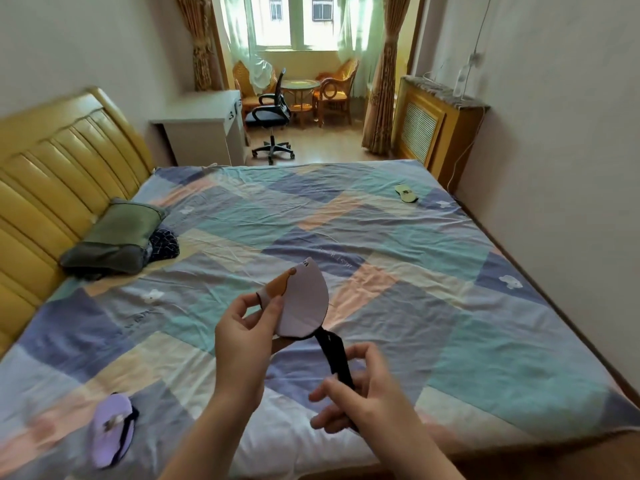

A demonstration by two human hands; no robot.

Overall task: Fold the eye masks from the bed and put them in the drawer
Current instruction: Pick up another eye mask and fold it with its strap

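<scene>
**Folded mask in hand, strap to be tucked**

Above the near part of the bed (398, 271), the left hand (242, 337) pinches a pale eye mask (304, 303), already folded in half, between thumb and fingers. The right hand (360, 393) is closed around its black elastic strap (336, 358), which hangs down from the mask. The mask looks light, soft and padded, so it probably bends easily but may spring open; I think it is best held at the folded edge while the strap is wrapped around it. A purple mask (112, 427) lies at the near left corner of the bed, and a dark mask (407, 193) near the far right corner. No drawer is clearly visible.
</scene>
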